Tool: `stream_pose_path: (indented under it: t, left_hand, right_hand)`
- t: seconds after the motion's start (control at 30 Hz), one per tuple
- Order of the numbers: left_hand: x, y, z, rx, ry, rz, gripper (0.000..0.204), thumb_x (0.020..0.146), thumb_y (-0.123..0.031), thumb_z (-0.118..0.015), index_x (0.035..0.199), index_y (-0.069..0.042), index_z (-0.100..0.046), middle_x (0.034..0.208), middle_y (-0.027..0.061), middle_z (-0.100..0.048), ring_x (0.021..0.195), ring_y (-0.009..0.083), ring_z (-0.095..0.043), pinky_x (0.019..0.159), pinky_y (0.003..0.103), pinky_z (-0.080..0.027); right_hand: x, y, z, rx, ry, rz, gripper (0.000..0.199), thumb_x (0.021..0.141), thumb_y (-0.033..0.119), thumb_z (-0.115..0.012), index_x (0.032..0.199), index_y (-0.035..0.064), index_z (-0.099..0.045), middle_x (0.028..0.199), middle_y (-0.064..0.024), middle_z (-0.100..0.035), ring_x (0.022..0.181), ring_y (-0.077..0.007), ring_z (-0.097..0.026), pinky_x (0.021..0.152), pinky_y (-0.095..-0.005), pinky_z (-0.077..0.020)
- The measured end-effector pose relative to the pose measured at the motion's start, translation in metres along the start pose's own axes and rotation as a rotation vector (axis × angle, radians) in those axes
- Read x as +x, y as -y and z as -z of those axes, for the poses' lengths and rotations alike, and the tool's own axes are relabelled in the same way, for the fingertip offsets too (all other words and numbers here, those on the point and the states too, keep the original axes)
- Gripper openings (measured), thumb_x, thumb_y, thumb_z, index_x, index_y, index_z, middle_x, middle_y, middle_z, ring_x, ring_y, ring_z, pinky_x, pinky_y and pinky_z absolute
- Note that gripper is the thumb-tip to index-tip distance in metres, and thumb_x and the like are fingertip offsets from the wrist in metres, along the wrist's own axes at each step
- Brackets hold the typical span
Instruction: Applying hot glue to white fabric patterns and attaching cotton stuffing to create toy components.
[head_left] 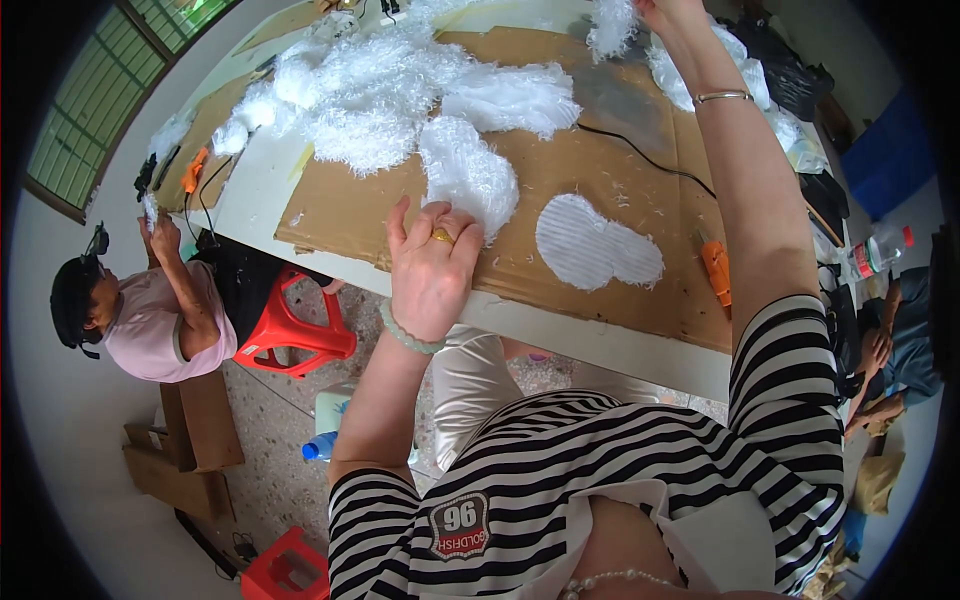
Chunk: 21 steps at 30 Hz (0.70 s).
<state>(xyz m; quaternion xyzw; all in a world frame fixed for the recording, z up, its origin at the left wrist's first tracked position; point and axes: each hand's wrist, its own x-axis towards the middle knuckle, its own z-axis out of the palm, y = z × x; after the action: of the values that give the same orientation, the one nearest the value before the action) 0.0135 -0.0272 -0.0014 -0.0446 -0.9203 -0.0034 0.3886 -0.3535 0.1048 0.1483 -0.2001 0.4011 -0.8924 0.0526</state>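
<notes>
Meanwhile the left hand (pixel 432 268) lay flat, fingers spread wide, pressing the near edge of a fluffy white heart-shaped fibre piece (pixel 466 172) on the brown cardboard sheet (pixel 560 180). Far across the sheet, the right hand (pixel 662 10) reached up beside a white fluffy tuft (pixel 611 24); its fingers were cut off by the frame, so their state could not be told. A flat white ribbed two-lobed pad (pixel 595 245) lay just right of the left hand.

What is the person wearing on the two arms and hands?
Both arms have short sleeves with black and white stripes. The left hand has a gold ring on one finger and a pale green bead bracelet at the wrist. The right wrist has a thin silver bangle.
</notes>
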Motion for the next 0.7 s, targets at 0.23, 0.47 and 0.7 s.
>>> stream_pose_path:
  t: [0.23,0.47,0.7]
  left_hand:
    - [0.013,0.0,0.006,-0.244,-0.125,0.053,0.019,0.067,-0.003,-0.072,0.084,-0.005,-0.064,0.098,0.0056,-0.064,0.097,0.0266,-0.061,0.094,0.049,-0.039]
    - [0.032,0.014,0.0,-0.589,-0.211,0.317,0.009,0.078,0.002,-0.07,0.083,0.0,-0.064,0.093,0.0139,-0.067,0.088,0.0244,-0.064,0.078,0.032,-0.049]
    - [0.077,0.035,-0.006,-0.682,-0.176,0.394,0.007,0.08,-0.002,-0.07,0.085,0.0,-0.065,0.084,0.0078,-0.066,0.077,0.0145,-0.06,0.071,0.027,-0.047]
  right_hand:
    - [0.002,-0.064,0.002,-1.146,0.08,0.637,0.024,0.085,0.019,-0.056,0.084,-0.0039,-0.063,0.072,-0.0163,-0.062,0.07,-0.0266,-0.061,0.066,-0.0398,-0.049]
    - [-0.116,-0.078,-0.059,-1.169,1.014,0.112,0.045,0.082,0.038,-0.067,0.112,0.0049,-0.063,0.1,-0.0064,-0.067,0.091,-0.0153,-0.061,0.08,-0.0286,-0.0477]
    - [-0.163,-0.04,-0.066,-1.071,1.307,-0.163,0.036,0.079,0.034,-0.07,0.093,0.0009,-0.066,0.077,-0.0032,-0.063,0.074,-0.0123,-0.057,0.068,-0.0254,-0.045]
